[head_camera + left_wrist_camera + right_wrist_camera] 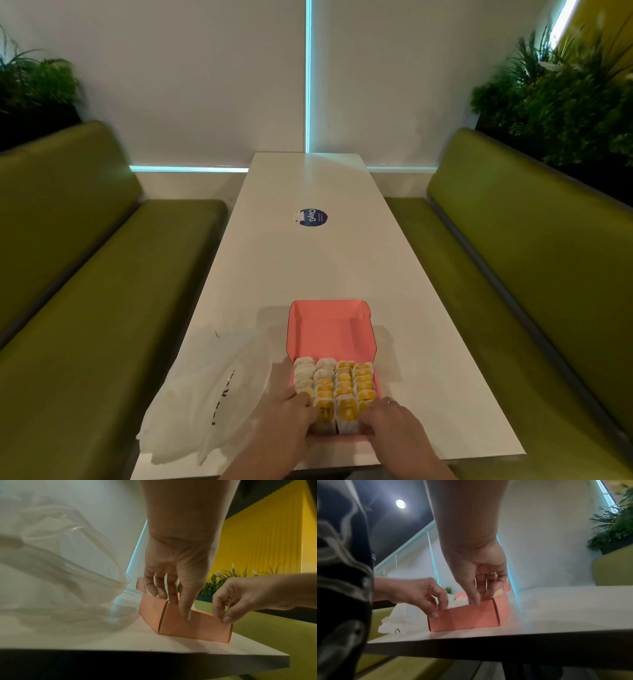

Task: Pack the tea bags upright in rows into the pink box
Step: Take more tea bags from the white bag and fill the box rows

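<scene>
Pink box: the pink box (331,337) sits at the near end of your white table (308,267), lid standing open at the far side so the rows stay reachable from above.
Tea bags: the tea bags (337,387) stand upright in four rows running away from you; yellow tags show on most, while plain white tops fill much of the leftmost row and the far end of the next. An exact count per row cannot be read under your fingers.
Left hand: your left hand (286,423) has its thumb pressed flat on the outside of the near wall (185,623) and its fingers curled over the rim at the left corner, pinching the card, likely to square the rows.
Right hand: your right hand (394,426), one ring on a finger, pinches the near wall the same way at the right corner, thumb outside.
Plastic bag: one crumpled white plastic bag (209,394) lies just left of the box, probably the bags' source.
Progress: the box looks close to full, judging by the packed rows.
Count: one box, one bag, two hands, four rows.
</scene>
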`<state>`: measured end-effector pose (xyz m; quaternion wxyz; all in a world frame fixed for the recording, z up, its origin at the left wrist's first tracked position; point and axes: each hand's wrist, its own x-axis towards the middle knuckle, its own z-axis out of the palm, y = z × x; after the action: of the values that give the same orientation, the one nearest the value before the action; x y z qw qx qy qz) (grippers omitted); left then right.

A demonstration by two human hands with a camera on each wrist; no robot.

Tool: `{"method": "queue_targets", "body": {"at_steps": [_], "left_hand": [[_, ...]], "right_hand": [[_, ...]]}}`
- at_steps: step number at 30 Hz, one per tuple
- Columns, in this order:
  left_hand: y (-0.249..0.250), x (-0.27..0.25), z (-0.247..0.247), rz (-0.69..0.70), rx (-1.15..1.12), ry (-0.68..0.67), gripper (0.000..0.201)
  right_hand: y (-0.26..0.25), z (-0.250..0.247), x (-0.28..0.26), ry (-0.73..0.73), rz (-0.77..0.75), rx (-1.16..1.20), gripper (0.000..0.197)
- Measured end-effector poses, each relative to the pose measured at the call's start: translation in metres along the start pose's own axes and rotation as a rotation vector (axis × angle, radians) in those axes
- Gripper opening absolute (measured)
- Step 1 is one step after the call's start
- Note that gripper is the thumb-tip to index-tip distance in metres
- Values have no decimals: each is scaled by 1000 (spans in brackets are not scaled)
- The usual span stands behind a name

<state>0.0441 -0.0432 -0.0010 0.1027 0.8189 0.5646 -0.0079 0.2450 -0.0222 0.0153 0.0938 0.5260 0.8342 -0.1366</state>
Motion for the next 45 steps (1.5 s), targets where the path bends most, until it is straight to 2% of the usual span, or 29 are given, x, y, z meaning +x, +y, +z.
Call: {"method": "queue_targets", "body": {"at_steps": [2, 4, 6, 7, 9, 10, 11, 13, 15, 19, 23, 25, 26, 28, 29, 30, 32, 34, 36, 38, 40, 42, 45], "left_hand": [[0, 4, 0, -24, -17, 111, 31], [1, 3, -5, -17, -68, 131, 16], [-5, 17, 4, -5, 17, 219, 15], [-7, 24, 2, -31, -60, 255, 15], [-10, 40, -8, -115, -197, 166, 17], [-15, 47, -8, -122, -162, 180, 16], [-15, 53, -10, -166, -187, 108, 17], [-17, 61, -10, -210, -242, 184, 23], [-19, 71, -14, -286, -307, 177, 25], [-22, 78, -16, -303, -302, 193, 22], [-26, 76, -17, -225, -275, 236, 18], [-27, 72, -27, -145, -228, 308, 7], [-30, 66, -34, -126, -216, 372, 8], [-33, 43, -51, -191, -253, 518, 19], [-34, 29, -57, -238, -204, 591, 25], [-34, 14, -63, -306, -115, 600, 30], [-34, -15, -68, -472, -17, 461, 27], [-36, -35, -68, -646, 1, 226, 18], [-47, -45, -60, -686, -80, 168, 36], [-52, -53, -61, -658, -274, 295, 53], [-53, -58, -67, -578, -382, 404, 56], [-50, -63, -77, -443, -432, 481, 56], [-48, -75, -93, -311, -517, 682, 59]], "right_hand": [[4, 4, 2, 40, 39, 66, 30], [5, 2, 7, 85, 62, 116, 26], [7, -1, 18, 156, 84, 151, 25], [9, -2, 25, 181, 91, 153, 25], [12, -5, 42, 206, 104, 147, 23], [14, -8, 50, 214, 116, 150, 22], [15, -12, 58, 224, 130, 157, 22], [16, -18, 70, 254, 152, 166, 22], [17, -21, 80, 271, 162, 187, 22], [17, -22, 88, 263, 190, 196, 20], [17, -25, 90, 237, 197, 254, 22], [20, -26, 90, 242, 170, 317, 24], [22, -26, 89, 275, 151, 347, 26], [25, -25, 83, 379, 118, 412, 31], [24, -25, 80, 411, 111, 435, 32], [22, -25, 76, 426, 102, 453, 32], [12, -25, 70, 439, 56, 493, 27], [-6, -29, 65, 431, -12, 568, 20], [-29, -38, 60, 383, -117, 643, 17], [-55, -48, 55, 299, -236, 706, 20], [-78, -57, 50, 201, -324, 761, 31], [-96, -62, 50, 146, -329, 787, 42], [-109, -68, 51, 283, -245, 821, 50]]}}
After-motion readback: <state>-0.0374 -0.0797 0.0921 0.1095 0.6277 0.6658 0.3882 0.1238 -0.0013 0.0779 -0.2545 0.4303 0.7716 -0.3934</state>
